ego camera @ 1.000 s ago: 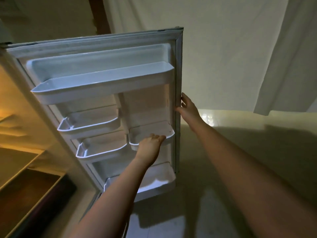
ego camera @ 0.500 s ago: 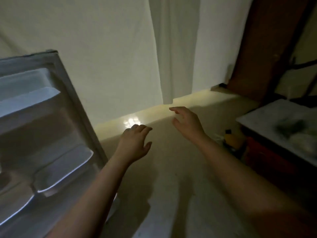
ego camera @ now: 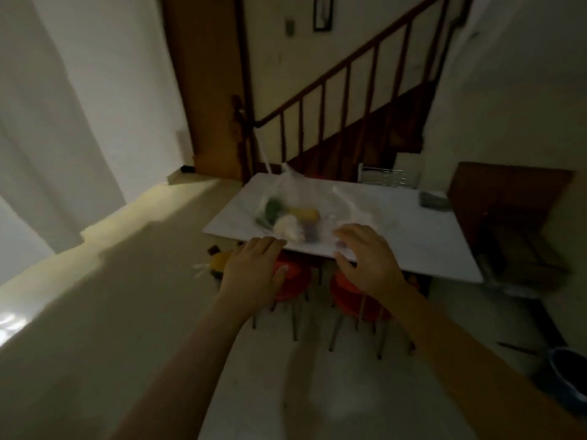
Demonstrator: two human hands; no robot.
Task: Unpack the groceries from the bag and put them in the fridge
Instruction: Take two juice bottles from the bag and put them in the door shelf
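Both arms reach toward a white table [ego camera: 413, 236]. The left hand [ego camera: 254, 268] and right hand [ego camera: 365, 258] are held out with fingers spread and relaxed, holding nothing, near the table's front edge. A clear bag [ego camera: 295, 214] of groceries lies on the table just beyond the hands. Two red stools [ego camera: 349, 293] stand under the table.
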